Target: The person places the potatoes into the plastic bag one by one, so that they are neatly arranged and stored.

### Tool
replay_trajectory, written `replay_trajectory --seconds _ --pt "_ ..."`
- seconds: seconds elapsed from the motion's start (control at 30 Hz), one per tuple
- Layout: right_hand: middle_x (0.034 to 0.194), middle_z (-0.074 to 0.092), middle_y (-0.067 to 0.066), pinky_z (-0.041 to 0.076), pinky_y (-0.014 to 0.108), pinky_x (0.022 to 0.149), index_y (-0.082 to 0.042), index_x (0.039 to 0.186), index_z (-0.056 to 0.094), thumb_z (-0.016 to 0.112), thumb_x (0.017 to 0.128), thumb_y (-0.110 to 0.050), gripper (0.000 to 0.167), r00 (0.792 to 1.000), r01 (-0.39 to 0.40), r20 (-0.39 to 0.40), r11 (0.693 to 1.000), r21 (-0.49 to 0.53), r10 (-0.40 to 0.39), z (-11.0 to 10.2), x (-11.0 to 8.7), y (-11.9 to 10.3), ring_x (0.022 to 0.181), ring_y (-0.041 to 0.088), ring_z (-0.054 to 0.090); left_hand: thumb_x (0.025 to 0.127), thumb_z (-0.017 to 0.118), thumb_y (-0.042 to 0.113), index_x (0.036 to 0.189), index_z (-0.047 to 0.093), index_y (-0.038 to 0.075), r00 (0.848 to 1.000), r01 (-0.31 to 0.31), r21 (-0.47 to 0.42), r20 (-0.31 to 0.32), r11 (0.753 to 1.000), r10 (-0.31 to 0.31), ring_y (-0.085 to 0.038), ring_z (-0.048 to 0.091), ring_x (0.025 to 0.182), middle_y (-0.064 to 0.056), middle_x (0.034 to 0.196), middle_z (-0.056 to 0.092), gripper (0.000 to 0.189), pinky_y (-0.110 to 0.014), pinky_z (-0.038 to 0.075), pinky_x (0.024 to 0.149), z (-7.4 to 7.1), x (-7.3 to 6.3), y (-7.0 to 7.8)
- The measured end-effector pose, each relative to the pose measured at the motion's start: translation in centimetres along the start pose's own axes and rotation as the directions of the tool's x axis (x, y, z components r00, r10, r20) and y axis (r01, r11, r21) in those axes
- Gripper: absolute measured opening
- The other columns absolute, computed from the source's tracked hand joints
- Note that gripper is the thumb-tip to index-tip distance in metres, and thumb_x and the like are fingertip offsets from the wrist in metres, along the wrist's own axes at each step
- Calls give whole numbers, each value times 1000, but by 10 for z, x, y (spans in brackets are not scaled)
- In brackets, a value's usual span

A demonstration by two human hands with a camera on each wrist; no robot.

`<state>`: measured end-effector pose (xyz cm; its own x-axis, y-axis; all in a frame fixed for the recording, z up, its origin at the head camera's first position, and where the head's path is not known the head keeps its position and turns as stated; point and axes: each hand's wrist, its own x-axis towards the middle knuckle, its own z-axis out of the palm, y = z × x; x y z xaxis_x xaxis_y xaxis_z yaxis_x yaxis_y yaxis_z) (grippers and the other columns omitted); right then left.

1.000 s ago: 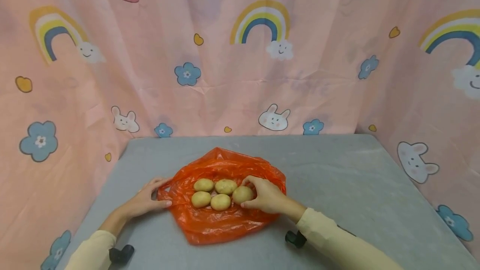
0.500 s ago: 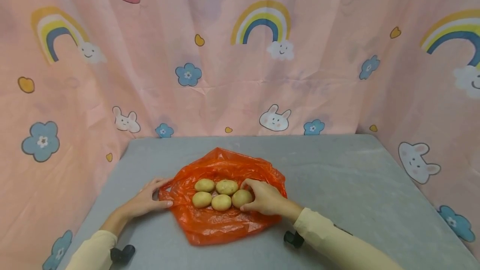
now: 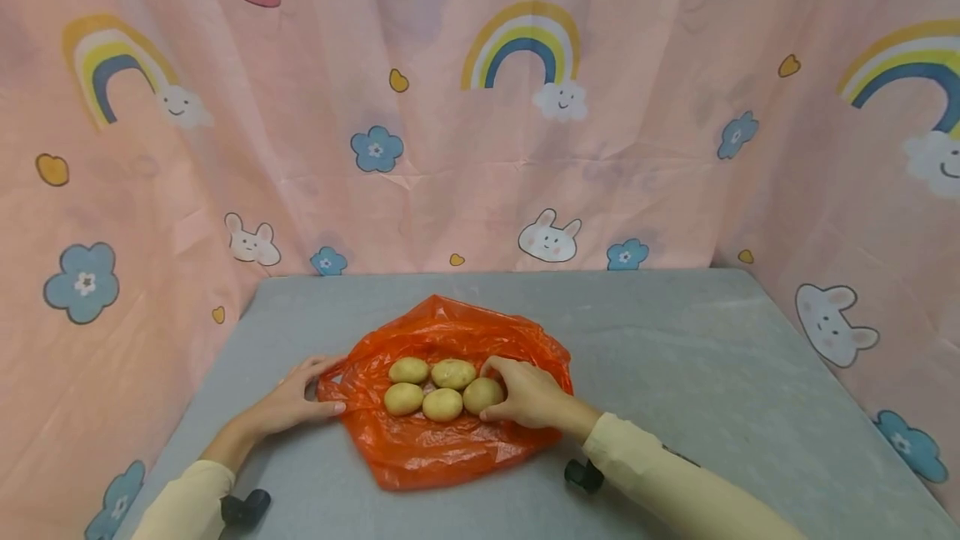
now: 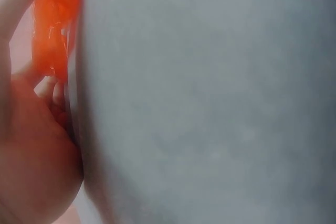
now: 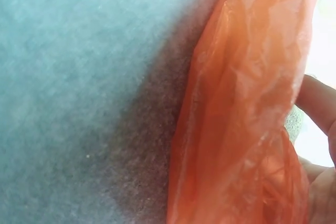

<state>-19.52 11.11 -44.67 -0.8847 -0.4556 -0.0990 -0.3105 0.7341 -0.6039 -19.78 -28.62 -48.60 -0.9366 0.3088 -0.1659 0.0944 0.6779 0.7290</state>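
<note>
An orange-red plastic bag (image 3: 442,461) lies spread with its mouth wide on the table, several potatoes (image 3: 442,405) grouped in two rows on it. My right hand (image 3: 534,394) reaches over the bag's right side and holds the rightmost potato (image 3: 481,397) between thumb and fingers. At the bag's left edge, my left hand (image 3: 288,407) holds the plastic, thumb in front and fingers behind. The left wrist view shows bent fingers beside the orange plastic (image 4: 52,30). In the right wrist view the bag (image 5: 236,103) covers most of the potato and part of the hand.
The grey table (image 3: 675,357) extends around the bag on all sides. A pink patterned curtain (image 3: 465,190) stands behind it and along both sides. Black wrist devices (image 3: 583,476) sit under both forearms.
My right hand has drawn the rightmost potato slightly left and down, to the end of the front row. The left hand and the bag stay almost still.
</note>
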Motion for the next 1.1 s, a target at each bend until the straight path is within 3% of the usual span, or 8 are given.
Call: replay_trajectory --seconds 0.3,0.63,1.1 --pt "103 67 -1 49 41 81 -15 112 64 87 79 -29 42 1000 7 7 1000 -10 -7 0 0 1 93 15 59 87 75 43 155 40 16 999 29 -9 25 1000 -29 -44 30 143 -16 156 34 81 -75 27 111 0 -1 1" --pt "107 68 1 51 45 87 -14 116 64 85 81 -28 43 1000 -4 4 1000 -11 5 0 -1 1 98 18 61 86 76 43 154 42 17 1000 17 10 -3 1000 -17 -42 31 141 -14 155 37 80 -75 28 110 0 0 1" --pt "117 69 5 51 48 92 -10 122 64 83 84 -26 45 998 52 17 999 3 -53 -1 -1 5 104 21 63 86 75 44 155 42 18 1000 30 5 6 1000 -30 -44 30 143 -17 155 37 80 -75 28 110 -1 1 1"
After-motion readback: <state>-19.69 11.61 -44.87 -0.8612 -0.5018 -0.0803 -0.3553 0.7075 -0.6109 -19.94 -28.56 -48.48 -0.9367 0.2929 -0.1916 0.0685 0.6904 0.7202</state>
